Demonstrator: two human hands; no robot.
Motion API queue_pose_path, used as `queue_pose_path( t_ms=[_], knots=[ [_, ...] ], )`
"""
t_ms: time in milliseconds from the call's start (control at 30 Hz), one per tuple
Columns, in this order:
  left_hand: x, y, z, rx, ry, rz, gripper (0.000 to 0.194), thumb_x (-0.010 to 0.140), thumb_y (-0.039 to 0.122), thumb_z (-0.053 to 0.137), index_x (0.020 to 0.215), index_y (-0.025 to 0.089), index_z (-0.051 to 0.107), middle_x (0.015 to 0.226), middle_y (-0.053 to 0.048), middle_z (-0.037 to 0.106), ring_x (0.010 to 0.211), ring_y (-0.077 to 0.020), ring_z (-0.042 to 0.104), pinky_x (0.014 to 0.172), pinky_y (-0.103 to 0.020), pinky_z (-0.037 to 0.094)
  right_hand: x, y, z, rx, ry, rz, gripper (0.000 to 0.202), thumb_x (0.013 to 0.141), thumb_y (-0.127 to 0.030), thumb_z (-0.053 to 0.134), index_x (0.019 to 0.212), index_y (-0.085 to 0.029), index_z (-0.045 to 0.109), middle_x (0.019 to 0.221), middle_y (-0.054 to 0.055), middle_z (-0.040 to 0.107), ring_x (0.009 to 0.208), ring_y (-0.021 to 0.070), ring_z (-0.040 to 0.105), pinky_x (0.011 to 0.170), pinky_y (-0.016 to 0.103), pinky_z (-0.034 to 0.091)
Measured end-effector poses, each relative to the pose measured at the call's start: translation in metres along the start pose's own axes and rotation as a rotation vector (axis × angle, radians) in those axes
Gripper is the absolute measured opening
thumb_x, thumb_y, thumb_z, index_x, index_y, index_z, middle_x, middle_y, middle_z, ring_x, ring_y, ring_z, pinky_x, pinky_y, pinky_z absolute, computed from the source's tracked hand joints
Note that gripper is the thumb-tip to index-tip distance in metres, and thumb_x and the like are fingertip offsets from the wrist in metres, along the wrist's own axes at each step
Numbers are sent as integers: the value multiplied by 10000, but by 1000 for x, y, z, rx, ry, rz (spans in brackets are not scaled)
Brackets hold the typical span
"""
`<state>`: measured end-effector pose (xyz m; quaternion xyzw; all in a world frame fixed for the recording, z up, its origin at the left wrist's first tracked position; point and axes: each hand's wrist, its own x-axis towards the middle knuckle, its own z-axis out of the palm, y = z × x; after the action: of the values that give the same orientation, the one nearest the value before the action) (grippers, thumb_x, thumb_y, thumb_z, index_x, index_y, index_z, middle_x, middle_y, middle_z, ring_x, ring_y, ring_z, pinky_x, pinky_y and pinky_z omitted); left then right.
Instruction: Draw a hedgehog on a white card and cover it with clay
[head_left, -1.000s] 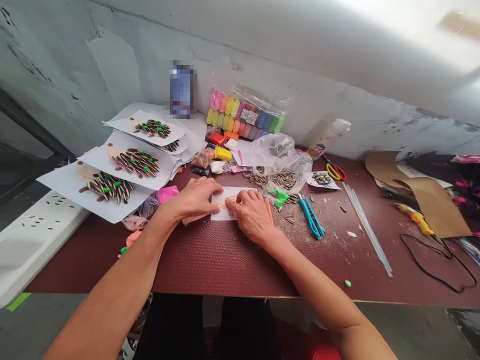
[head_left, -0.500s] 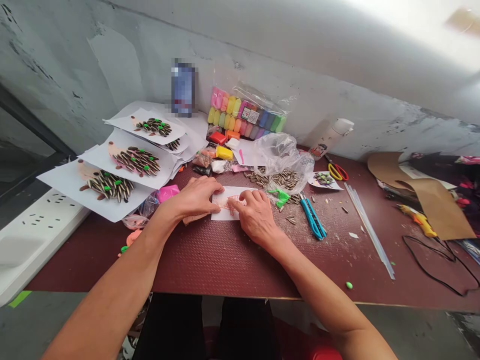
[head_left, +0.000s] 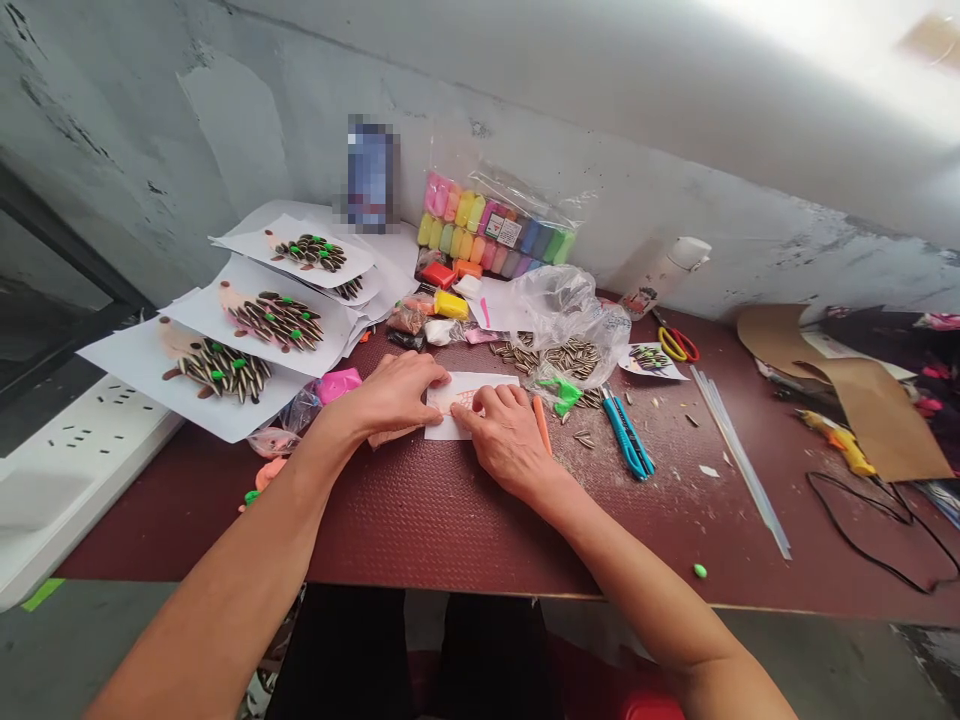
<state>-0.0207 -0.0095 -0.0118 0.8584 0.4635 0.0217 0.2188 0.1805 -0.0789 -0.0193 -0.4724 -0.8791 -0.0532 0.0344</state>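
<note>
A small white sheet of paper (head_left: 444, 432) lies on the table with an orange line drawing (head_left: 463, 398) on it. At its left edge rests my left hand (head_left: 405, 395), thumb and forefinger apart and touching the paper, nothing seen in its grasp. My right hand (head_left: 508, 430) lies over the sheet's right part, thumb stretched toward the drawing and the other fingers bent; I see nothing held. An orange stick, perhaps a marker (head_left: 541, 425), is just right of that hand. Under my left hand a brown piece (head_left: 386, 437) shows partly.
Seed-covered hedgehog pictures (head_left: 274, 320) are stacked at left, beside a power strip (head_left: 82, 440). Behind are clay packs (head_left: 487, 225) and loose sunflower seeds (head_left: 566, 358). Rightward lie a blue cutter (head_left: 626, 435), scissors (head_left: 677, 343), glue sticks (head_left: 739, 460) and a yellow glue gun (head_left: 840, 440).
My right hand has shifted slightly left and down on the paper; its forefinger has drawn back from the drawing. More of the orange stick shows. My left hand stays at the paper's edge.
</note>
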Motion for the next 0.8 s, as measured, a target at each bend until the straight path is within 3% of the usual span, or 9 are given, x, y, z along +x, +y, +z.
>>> queue_pose_path(
  t_ms=[433, 533, 667, 800],
  knots=[
    [-2, -3, -3, 19, -22, -1, 509, 739, 355, 680, 1240, 275, 649, 1262, -51, 643, 1186, -317, 551, 1005, -406, 418, -5, 1, 0, -30, 90, 26, 255, 1013, -179, 471, 1001, -212, 724, 996, 83, 634, 903, 227, 433, 855, 368, 293],
    [-2, -3, -3, 26, -25, 4, 510, 744, 351, 676, 1246, 274, 647, 1260, -50, 640, 1185, -314, 550, 999, -404, 421, -5, 0, 1, 1, 89, 18, 287, 1013, -164, 450, 1068, -224, 725, 1019, 82, 635, 908, 228, 436, 868, 370, 300],
    [-3, -1, -5, 35, -37, 8, 508, 759, 345, 665, 1260, 264, 638, 1283, -54, 634, 1206, -316, 547, 1014, -406, 419, -4, -3, 3, 63, 72, -40, 380, 1009, -143, 433, 1292, -259, 658, 1101, 91, 620, 932, 229, 441, 911, 381, 312],
    [-4, 1, -7, 37, -48, 4, 495, 792, 367, 642, 1274, 258, 628, 1308, -61, 628, 1239, -317, 535, 1026, -412, 418, -2, -7, 4, 57, 46, -65, 346, 1016, -171, 443, 1267, -259, 663, 1071, 99, 608, 940, 240, 441, 900, 383, 323]
  ],
)
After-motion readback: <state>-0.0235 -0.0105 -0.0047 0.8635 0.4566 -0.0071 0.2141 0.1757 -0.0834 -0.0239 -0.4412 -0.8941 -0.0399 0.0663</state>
